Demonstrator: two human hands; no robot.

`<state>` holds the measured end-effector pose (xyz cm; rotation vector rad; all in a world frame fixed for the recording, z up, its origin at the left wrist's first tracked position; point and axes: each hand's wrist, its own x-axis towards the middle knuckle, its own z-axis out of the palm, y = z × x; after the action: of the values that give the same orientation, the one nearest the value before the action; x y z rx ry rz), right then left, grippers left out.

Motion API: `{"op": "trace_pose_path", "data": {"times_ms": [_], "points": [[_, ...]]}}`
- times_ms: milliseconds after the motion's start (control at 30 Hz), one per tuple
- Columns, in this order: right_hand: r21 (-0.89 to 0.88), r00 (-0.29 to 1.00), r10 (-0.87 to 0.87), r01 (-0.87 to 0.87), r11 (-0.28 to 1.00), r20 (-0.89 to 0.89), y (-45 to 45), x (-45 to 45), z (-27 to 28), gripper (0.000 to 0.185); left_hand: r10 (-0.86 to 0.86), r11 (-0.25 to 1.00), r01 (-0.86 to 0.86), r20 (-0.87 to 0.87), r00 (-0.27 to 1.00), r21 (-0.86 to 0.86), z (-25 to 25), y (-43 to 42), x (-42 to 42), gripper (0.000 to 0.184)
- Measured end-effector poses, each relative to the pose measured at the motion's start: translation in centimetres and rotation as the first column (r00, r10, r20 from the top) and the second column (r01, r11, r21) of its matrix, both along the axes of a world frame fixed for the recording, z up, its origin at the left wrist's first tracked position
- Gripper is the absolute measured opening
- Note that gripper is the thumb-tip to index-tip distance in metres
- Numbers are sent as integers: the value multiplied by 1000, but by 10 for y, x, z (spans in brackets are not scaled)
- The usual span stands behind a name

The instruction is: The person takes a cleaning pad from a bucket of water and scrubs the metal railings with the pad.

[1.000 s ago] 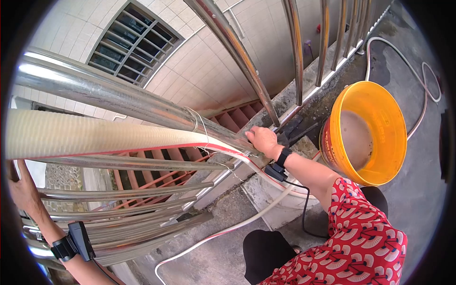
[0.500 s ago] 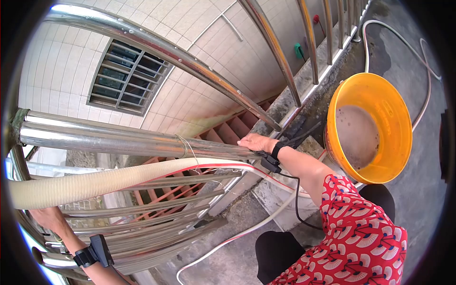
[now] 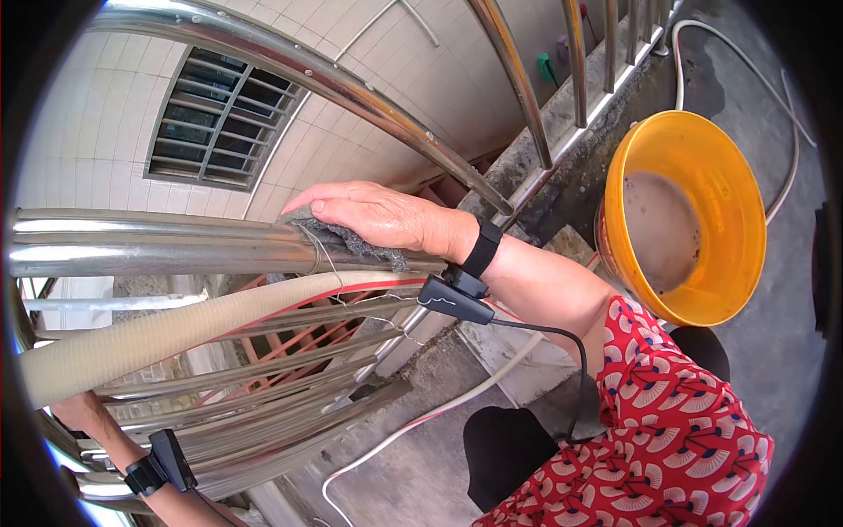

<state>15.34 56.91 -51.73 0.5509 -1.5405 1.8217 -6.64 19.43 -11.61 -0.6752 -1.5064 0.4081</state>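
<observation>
My right hand (image 3: 373, 215) presses a grey, crumpled cloth or scouring pad (image 3: 351, 244) onto the thick steel post (image 3: 158, 248), its fingers laid over the top. A thin wire is looped round the post just beside the pad. Below runs a thick cream hose (image 3: 176, 334) with a red stripe. My left hand (image 3: 81, 411) is at the lower left, by the hose and the rails; its fingers are hidden behind them. Both wrists wear black straps with small devices.
A yellow bucket (image 3: 685, 220) with murky water stands at the right on the grey floor. Steel bars (image 3: 514, 83) rise from the ledge, with red stairs and a tiled wall beyond. A thin white hose (image 3: 421, 420) curves over the floor near my knees.
My right hand has moved left along the post, from its lower end to beside the wire, and the grey pad now shows beneath it. My left hand has shifted slightly downward in view.
</observation>
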Motion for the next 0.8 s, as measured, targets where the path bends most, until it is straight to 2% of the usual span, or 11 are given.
{"op": "trace_pose_path", "data": {"times_ms": [100,167,300,367,400,500,533,567,600,667,800], "points": [[-26,995,-49,51,998,90,-6,7,-20,38,73,992,-82,-95,993,-100,14,-14,-12,59],[-4,944,-75,80,997,322,-9,4,-62,36,91,986,-109,-136,986,-130,20,-17,-12,60],[-35,810,-95,141,989,578,-14,4,-178,37,-11,996,1,106,994,92,3,9,4,59],[65,748,-181,182,981,639,-15,-4,-245,39,-53,988,28,158,986,155,-12,31,22,59],[86,620,-224,245,966,752,-19,-1,-261,40,-77,980,50,136,988,190,-25,46,37,61],[122,613,-254,249,961,748,-25,3,-256,37,-118,976,97,100,988,196,-29,56,47,64],[-62,670,-158,292,954,725,-30,5,-254,36,-146,979,130,98,984,156,-31,56,48,66],[-245,730,-75,321,915,679,-31,4,-247,34,-75,978,54,99,992,201,-33,55,47,70],[-342,734,13,300,891,679,-32,11,-220,32,-79,977,58,98,992,205,-32,56,44,70],[-299,789,-10,246,922,615,-31,15,-172,33,-186,959,146,147,972,244,-34,56,41,72],[-198,909,-32,124,972,415,-23,13,-76,34,-88,967,58,110,990,249,-36,64,52,73]]}}
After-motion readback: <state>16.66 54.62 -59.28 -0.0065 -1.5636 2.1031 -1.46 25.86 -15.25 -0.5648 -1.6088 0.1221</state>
